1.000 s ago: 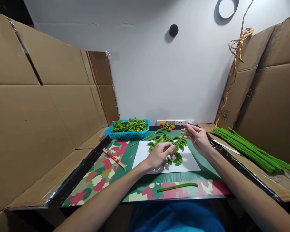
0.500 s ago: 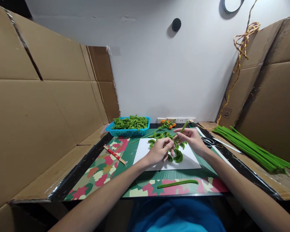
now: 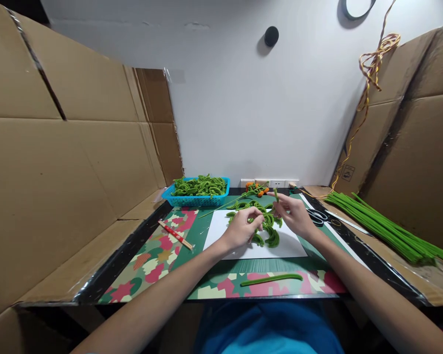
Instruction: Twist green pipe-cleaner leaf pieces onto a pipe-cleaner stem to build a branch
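My right hand (image 3: 291,212) pinches a short green fuzzy stem (image 3: 275,194), whose tip stands up above the fingers. Beside it, my left hand (image 3: 244,227) is closed at the fingertips over the white sheet (image 3: 217,241); what it holds, if anything, is too small to make out. Curled green fuzzy pieces (image 3: 272,237) lie on the sheet under and around both hands. A single straight green stem (image 3: 271,280) rests on the patterned mat near the front edge.
A blue basket (image 3: 195,200) full of curled green pieces is at the back left. Orange-tipped sprigs (image 3: 257,189) lie behind the sheet. Wrapped chopsticks (image 3: 175,235) are on the left, scissors (image 3: 316,217) and a bundle of long green stems (image 3: 384,228) on the right.
The green stem in my right hand has turned from slanting right to nearly upright, with less of it showing. My hands have moved slightly apart.
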Motion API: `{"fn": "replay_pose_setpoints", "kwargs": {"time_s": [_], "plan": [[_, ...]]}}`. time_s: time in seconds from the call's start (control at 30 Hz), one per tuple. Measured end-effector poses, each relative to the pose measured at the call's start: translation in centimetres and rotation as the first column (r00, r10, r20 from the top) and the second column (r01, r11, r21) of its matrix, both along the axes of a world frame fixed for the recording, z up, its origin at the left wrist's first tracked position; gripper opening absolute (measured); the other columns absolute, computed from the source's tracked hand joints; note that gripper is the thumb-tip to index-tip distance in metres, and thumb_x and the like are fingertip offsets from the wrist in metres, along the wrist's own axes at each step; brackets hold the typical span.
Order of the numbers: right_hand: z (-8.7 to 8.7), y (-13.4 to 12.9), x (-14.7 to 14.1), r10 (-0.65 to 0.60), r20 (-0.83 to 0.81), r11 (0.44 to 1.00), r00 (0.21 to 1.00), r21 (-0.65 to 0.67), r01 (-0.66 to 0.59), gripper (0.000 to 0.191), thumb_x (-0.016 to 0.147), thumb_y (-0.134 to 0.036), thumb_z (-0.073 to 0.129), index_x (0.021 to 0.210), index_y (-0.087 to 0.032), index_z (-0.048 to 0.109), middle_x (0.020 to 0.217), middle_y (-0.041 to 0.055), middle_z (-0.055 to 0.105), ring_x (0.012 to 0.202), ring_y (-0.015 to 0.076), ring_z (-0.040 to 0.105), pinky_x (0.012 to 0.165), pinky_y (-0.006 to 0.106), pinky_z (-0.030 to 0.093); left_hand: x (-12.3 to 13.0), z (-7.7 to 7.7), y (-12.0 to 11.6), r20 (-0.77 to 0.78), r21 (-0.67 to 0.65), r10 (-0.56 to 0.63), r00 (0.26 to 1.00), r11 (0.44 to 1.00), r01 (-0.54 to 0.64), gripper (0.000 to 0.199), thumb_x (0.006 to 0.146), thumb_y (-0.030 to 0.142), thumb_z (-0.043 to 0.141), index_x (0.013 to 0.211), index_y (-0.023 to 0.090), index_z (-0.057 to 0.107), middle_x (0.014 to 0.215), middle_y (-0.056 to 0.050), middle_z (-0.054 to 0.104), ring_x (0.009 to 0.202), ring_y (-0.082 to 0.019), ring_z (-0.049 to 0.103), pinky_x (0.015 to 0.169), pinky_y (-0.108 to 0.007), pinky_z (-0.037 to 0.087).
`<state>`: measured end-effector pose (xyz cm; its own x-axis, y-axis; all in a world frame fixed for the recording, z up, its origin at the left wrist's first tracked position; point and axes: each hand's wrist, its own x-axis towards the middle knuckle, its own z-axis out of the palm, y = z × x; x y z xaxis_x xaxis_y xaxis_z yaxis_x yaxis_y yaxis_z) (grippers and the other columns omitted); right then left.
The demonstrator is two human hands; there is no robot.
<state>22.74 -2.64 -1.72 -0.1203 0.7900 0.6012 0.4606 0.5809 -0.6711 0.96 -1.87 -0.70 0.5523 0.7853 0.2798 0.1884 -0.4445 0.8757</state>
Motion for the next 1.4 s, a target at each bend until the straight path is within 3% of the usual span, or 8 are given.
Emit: {"fn": "replay_pose_setpoints", "kwargs": {"time_s": [0.1, 0.2, 0.4, 0.73, 0.97, 1.2, 1.4], "plan": [[-0.4, -0.1, 0.3, -0.111, 0.372, 0.993, 0.921, 0.088, 0.084, 0.044, 0.104, -0.023, 0.047, 0.144, -0.025, 0.064, 0.082, 0.0043, 0.076, 0.072, 0.0212, 0.071, 0.068, 0.029, 0.049, -0.4, 0.5, -0.2, -0.107, 0.311, 0.129, 0.986, 0.946, -0.09, 0.024, 0.1, 0.039, 0.056, 0.092, 0.019, 0.066, 0.082, -0.002, 0.073, 0.061, -0.014, 0.063, 0.06, -0.026, 0.045], [-0.5, -0.1, 0.3, -0.104, 0.532, 0.993, 0.84, 0.103, 0.058, 0.049, 0.103, -0.015, 0.046, 0.147, -0.027, 0.061, 0.097, 0.0063, 0.076, 0.082, 0.0214, 0.069, 0.073, 0.029, 0.047, -0.7, 0.6, -0.2, -0.153, 0.482, 0.228, 0.962, 0.867, -0.129, 0.021, 0.101, 0.035, 0.057, 0.097, 0.021, 0.073, 0.092, -0.002, 0.078, 0.075, -0.016, 0.068, 0.069, -0.027, 0.046], [-0.3, -0.2, 0.2, -0.063, 0.572, 0.994, 0.818, 0.11, -0.001, 0.049, 0.106, -0.015, 0.041, 0.15, -0.028, 0.059, 0.092, 0.0061, 0.067, 0.085, 0.0216, 0.063, 0.075, 0.03, 0.046, -0.4, 0.3, 0.2, -0.035, 0.318, 0.245, 0.969, 0.922, -0.221, 0.028, 0.099, 0.043, 0.06, 0.094, 0.019, 0.075, 0.086, -0.003, 0.078, 0.061, -0.014, 0.064, 0.055, -0.024, 0.043], [0.0, -0.5, 0.4, -0.026, 0.564, 0.996, 0.825, 0.089, -0.029, 0.045, 0.11, -0.02, 0.038, 0.149, -0.027, 0.059, 0.091, 0.0061, 0.063, 0.084, 0.0215, 0.06, 0.076, 0.03, 0.046, -0.4, -0.1, 1.4, 0.101, 0.035, 0.165, 0.981, 0.985, -0.169, 0.032, 0.092, 0.045, 0.069, 0.09, 0.014, 0.075, 0.079, -0.006, 0.076, 0.04, -0.01, 0.052, 0.039, -0.023, 0.042], [0.3, -0.7, 0.3, -0.016, 0.587, 0.999, 0.809, 0.05, -0.017, 0.045, 0.108, -0.018, 0.039, 0.146, -0.026, 0.062, 0.091, 0.0067, 0.063, 0.084, 0.0218, 0.059, 0.076, 0.03, 0.044, -0.4, -0.1, 1.2, 0.088, 0.062, 0.137, 0.987, 0.988, -0.143, 0.034, 0.093, 0.048, 0.067, 0.092, 0.015, 0.074, 0.081, -0.005, 0.076, 0.04, -0.009, 0.052, 0.039, -0.023, 0.042], [0.1, -0.5, 0.5, 0.021, 0.565, 0.999, 0.825, 0.021, -0.039, 0.044, 0.108, -0.018, 0.04, 0.144, -0.026, 0.064, 0.091, 0.0069, 0.064, 0.084, 0.0219, 0.06, 0.077, 0.031, 0.045, -0.5, 0.1, 0.9, -0.009, 0.187, 0.165, 0.986, 0.969, -0.16, 0.032, 0.096, 0.043, 0.061, 0.086, 0.016, 0.075, 0.079, -0.004, 0.075, 0.05, -0.011, 0.057, 0.048, -0.022, 0.044], [-0.2, -0.7, 0.4, 0.047, 0.465, 0.986, 0.884, 0.122, -0.117, 0.054, 0.109, -0.034, 0.05, 0.16, -0.027, 0.036, 0.103, 0.0056, 0.067, 0.085, 0.0196, 0.062, 0.079, 0.031, 0.049, -0.5, 0.3, 1.1, 0.141, 0.071, 0.174, 0.975, 0.98, -0.185, 0.031, 0.092, 0.043, 0.065, 0.08, 0.015, 0.071, 0.075, -0.003, 0.071, 0.042, -0.008, 0.051, 0.041, -0.022, 0.04]]}}
